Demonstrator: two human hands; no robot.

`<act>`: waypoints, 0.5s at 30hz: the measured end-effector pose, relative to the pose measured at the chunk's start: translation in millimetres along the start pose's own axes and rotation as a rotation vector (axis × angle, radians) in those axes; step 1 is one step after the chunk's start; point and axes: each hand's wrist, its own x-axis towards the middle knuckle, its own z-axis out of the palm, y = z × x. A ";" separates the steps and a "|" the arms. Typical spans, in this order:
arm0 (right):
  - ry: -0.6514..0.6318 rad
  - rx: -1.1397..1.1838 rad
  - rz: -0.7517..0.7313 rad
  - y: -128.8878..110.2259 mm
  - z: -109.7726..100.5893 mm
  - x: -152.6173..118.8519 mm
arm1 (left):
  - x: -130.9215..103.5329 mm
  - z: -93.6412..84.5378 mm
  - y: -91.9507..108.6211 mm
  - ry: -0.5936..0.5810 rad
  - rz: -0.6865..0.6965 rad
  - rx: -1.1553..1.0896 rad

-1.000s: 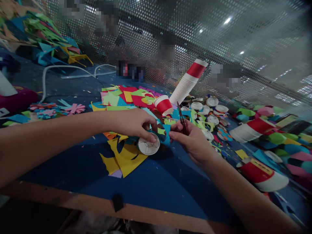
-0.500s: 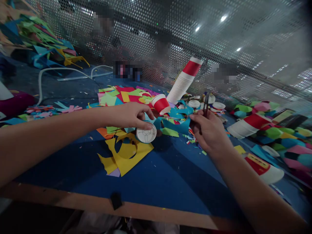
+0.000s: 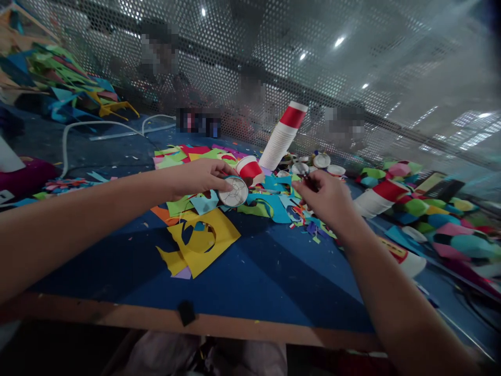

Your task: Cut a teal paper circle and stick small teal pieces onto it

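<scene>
The light is dim, with a cool grey cast. Small overhead lights [image 3: 340, 41] glare white through the perforated screen [image 3: 219, 57], whose upper right dissolves into haze. A broad shadow slants across the blue tabletop [image 3: 219, 295] right of centre; below its front edge, things sink nearly to black. Wide-angle distortion stretches the outer parts, softening the paper cup [image 3: 413, 265] at the right. Pixelated patches [image 3: 158, 49] hide spots behind the screen.
</scene>
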 end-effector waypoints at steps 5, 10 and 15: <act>-0.337 -0.185 -0.069 -4.3 9.7 -19.7 | -1.4 8.9 10.3 0.098 -0.005 -0.162; -0.228 0.053 -0.036 -7.5 22.6 -37.0 | -10.4 19.9 17.2 0.120 0.013 -0.197; -0.352 0.844 0.070 -31.6 35.7 -47.0 | -12.7 41.5 10.6 0.189 0.071 -0.255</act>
